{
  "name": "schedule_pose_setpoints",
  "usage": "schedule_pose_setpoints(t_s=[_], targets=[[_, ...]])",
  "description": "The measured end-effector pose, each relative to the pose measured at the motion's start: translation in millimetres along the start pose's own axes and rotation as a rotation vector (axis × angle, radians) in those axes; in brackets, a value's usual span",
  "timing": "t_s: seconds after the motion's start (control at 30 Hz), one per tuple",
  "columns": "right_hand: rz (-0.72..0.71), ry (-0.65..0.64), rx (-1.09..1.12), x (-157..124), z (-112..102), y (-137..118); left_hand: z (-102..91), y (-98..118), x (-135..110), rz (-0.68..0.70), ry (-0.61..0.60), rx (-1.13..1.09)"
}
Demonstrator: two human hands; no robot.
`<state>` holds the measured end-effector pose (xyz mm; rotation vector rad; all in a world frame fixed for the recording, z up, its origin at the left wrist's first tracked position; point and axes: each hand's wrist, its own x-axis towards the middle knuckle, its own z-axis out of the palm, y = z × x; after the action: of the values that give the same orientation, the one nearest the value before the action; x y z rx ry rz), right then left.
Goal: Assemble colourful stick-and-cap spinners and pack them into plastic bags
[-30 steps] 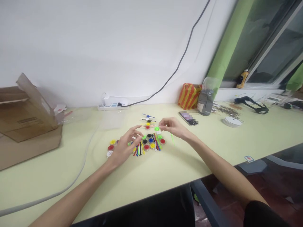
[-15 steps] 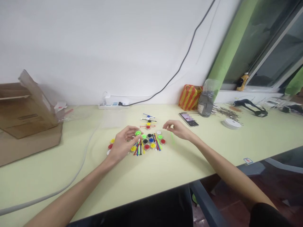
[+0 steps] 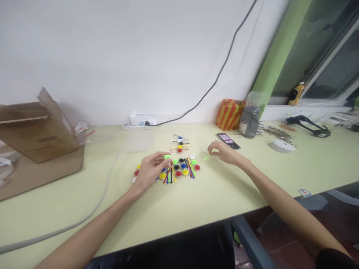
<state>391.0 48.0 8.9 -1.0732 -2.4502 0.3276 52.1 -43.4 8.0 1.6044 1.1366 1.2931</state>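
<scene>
My left hand (image 3: 150,169) is closed on a green round spinner base (image 3: 167,157), held at the fingertips over the left part of a cluster of small discs. To the right, my right hand (image 3: 226,152) pinches a thin bright green arrow (image 3: 206,157), which points down and left. Between the hands stand red, yellow, blue, black, white and green discs, among them a red disc (image 3: 197,168). Coloured arrows (image 3: 190,169) lie in two bundles among these discs. Behind them, several spinners with arrows fitted, including a red spinner (image 3: 179,150), form a column. My left hand hides some discs.
At the left is an open cardboard box (image 3: 56,140), with a grey cable (image 3: 103,190) running nearby. A power strip (image 3: 137,127) sits against the wall. Toward the right are a phone (image 3: 228,141), a striped bag (image 3: 230,114), a dark container (image 3: 249,121) and a white reel (image 3: 282,146).
My right hand has shifted right, away from the discs, and the green arrow has swung up nearer its fingertips. My left hand still holds the green base. The whole view has shifted slightly.
</scene>
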Motion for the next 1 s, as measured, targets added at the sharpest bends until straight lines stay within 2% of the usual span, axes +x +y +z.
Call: schedule_pose_setpoints(t_s=[0.1,0.2,0.37,0.5,0.67,0.87,1.0], targets=[[0.029,0.156,0.15,13,-12,-24,-0.3,-4,0,-0.011,-0.01,-0.033],[-0.033,0.207,0.457,33,-7,-60,-0.9,-6,0,-0.049,-0.012,-0.078],[0.006,0.127,0.938,64,37,-112,-0.7,-6,0,-0.07,0.003,-0.111],[0.084,0.005,1.15,68,64,-129,0.5,-3,-2,-0.026,-0.035,-0.114],[0.124,-0.113,1.144,62,71,-131,0.5,-1,-5,0.011,-0.024,-0.006],[0.153,-0.101,1.129,56,76,-129,-0.9,6,-8,0.06,-0.03,0.092],[0.123,-0.061,1.123,53,78,-131,0.0,10,-11,0.093,-0.032,0.144]])
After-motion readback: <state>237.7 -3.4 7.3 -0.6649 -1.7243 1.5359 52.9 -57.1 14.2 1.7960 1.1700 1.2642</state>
